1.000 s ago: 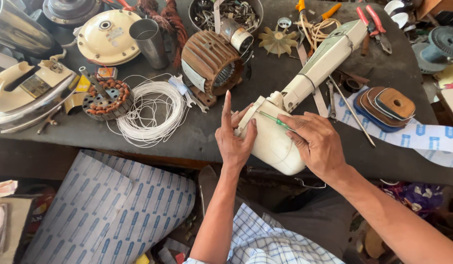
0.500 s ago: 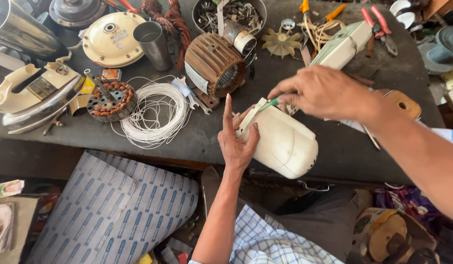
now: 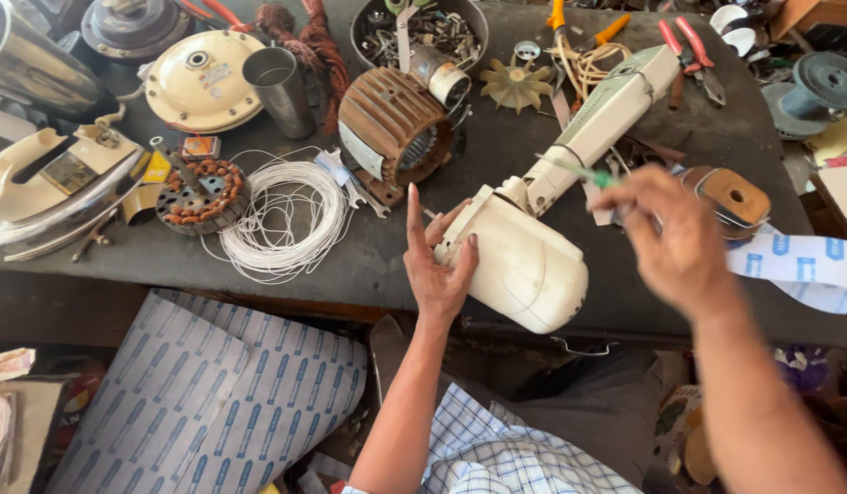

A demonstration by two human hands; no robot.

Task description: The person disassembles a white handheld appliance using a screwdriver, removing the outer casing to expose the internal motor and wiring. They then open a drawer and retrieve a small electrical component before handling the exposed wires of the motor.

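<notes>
The dark desk (image 3: 497, 155) fills the upper two thirds of the frame and is crowded with parts, so room for the work is best kept at its near edge, where the cream motor housing (image 3: 524, 265) lies on its side just right of centre, its long pale neck (image 3: 606, 114) running up toward the upper right. The housing is steadied from the left by the left hand (image 3: 437, 265), whose palm is set against the shell with the fingers spread and pointing upward; a firmer hold would be had if those fingers were laid flat around the curve, since the rounded shell is judged likely to roll toward the desk edge. To the upper left of the housing stand a ribbed brown motor (image 3: 391, 123) and a loose coil of white wire (image 3: 282, 215), and these are better kept apart from the work so that nothing snags. The right hand (image 3: 675, 238), blurred at right of centre, is held above the neck and appears to pinch a thin green-handled tool (image 3: 579, 171), probably a screwdriver, between thumb and fingers; how tight the pinch is cannot be told. The tip should be seated squarely before any turning force is applied, and the housing kept pressed down meanwhile.
</notes>
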